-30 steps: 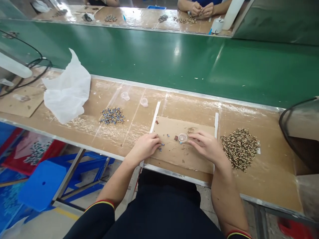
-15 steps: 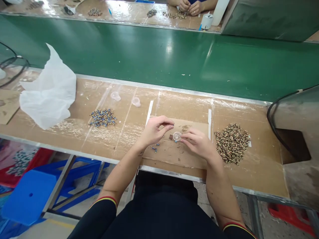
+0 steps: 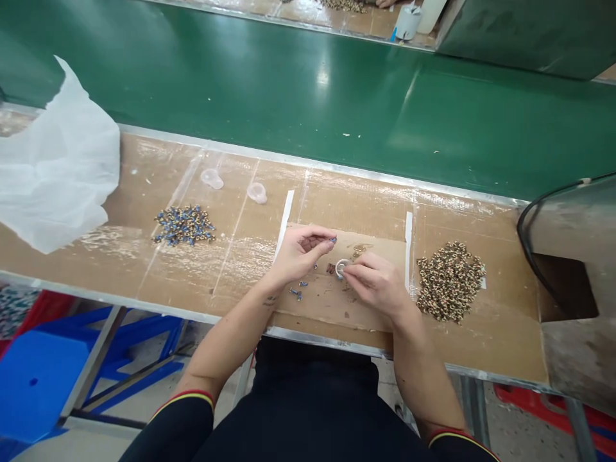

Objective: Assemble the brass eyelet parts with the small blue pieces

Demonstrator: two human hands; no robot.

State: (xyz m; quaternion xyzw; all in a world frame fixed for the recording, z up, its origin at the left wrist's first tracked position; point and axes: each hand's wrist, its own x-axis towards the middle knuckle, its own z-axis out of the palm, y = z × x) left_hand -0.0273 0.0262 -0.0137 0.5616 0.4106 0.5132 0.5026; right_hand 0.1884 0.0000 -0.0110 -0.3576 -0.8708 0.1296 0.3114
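Observation:
My left hand (image 3: 304,253) is above the cardboard sheet (image 3: 317,305), thumb and forefinger pinched on a small blue part (image 3: 333,240). My right hand (image 3: 378,282) has its fingertips together at a small round clear cup (image 3: 341,268); whether they grip something tiny there is hidden. Reddish-brown bits (image 3: 330,268) lie just left of the cup. A few small blue parts (image 3: 296,294) rest on the cardboard below my left hand. Thin brass-coloured pieces (image 3: 360,249) lie behind the cup.
A pile of blue and brass parts (image 3: 184,226) sits at left, a larger brass-coloured pile (image 3: 450,281) at right. Two clear plastic cups (image 3: 256,192) stand behind. White sheeting (image 3: 62,167) covers the far left. Beyond the green belt (image 3: 269,96), a person's fingers show at the top edge.
The view has shifted, sliding the bench's left side leftward and hiding most of the other person. My right hand's fingertips have moved in over the cup. The blue part in my left hand shows more clearly.

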